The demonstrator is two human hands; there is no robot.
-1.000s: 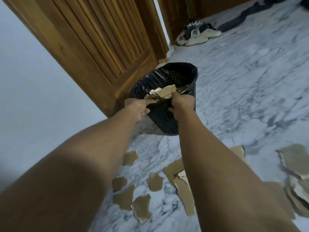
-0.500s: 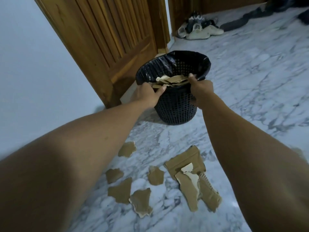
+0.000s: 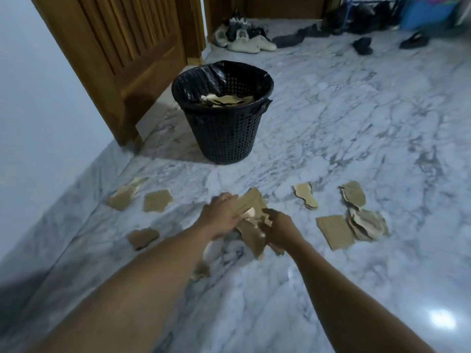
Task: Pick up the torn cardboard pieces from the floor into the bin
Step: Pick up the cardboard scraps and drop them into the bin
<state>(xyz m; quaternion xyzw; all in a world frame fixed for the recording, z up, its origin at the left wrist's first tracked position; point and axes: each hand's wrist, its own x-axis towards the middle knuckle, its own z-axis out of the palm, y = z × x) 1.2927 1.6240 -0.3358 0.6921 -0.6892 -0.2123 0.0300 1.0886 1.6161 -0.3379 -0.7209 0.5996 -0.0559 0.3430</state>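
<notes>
A black mesh bin (image 3: pixel 224 133) with a black liner stands on the marble floor beside the door, with torn cardboard (image 3: pixel 226 100) lying inside it. Low over the floor in front of the bin, my left hand (image 3: pixel 220 217) and my right hand (image 3: pixel 279 226) close on a cluster of brown cardboard pieces (image 3: pixel 251 207) from either side. More torn pieces lie scattered: two at the left (image 3: pixel 156 200), one nearer me (image 3: pixel 142 236), and several at the right (image 3: pixel 356 220).
A wooden door (image 3: pixel 132 54) stands open left of the bin, with a pale wall (image 3: pixel 38 123) beside it. Several shoes (image 3: pixel 244 39) lie along the far wall and a blue container (image 3: pixel 425 11) sits at the back right.
Both hands have left the bin's rim, where they dropped cardboard, and come down to the floor onto a new cluster of pieces. The view has pulled back from the bin.
</notes>
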